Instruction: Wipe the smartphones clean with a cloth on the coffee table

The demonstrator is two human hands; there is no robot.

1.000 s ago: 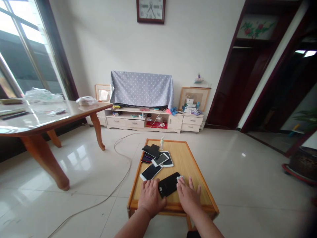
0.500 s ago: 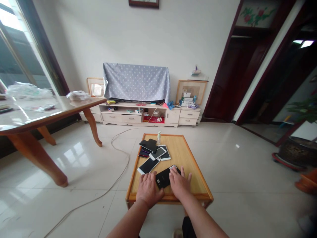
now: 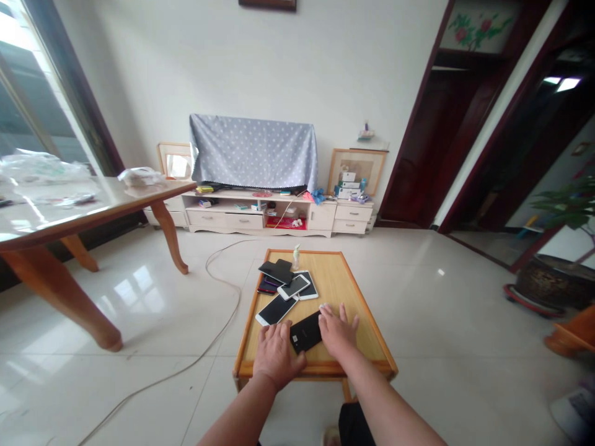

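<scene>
A black smartphone [image 3: 307,332] lies face down near the front of a small wooden table [image 3: 360,310]. My left hand [image 3: 277,354] grips its left end, thumb on the near edge and fingers on the far one. Over the right end lies my right hand [image 3: 338,332], its fingertips pressing a small white wipe [image 3: 322,306] onto the phone's back. Most of the wipe is hidden beneath those fingers. Just beyond, a white-framed smartphone [image 3: 276,309] rests screen up. Behind it are another white phone [image 3: 294,287] and a stack of dark phones [image 3: 276,272].
A clear pump bottle [image 3: 296,257] stands at the table's far edge. A cable [image 3: 235,303] runs along the tiled floor to the left, near a larger table [image 3: 106,204]. Ahead is a white TV cabinet [image 3: 223,220]; a potted plant [image 3: 553,282] stands at right.
My right hand, with the wipe, has shifted slightly over the phone's right end. My left hand stays on the left end. The whole view has drifted a little.
</scene>
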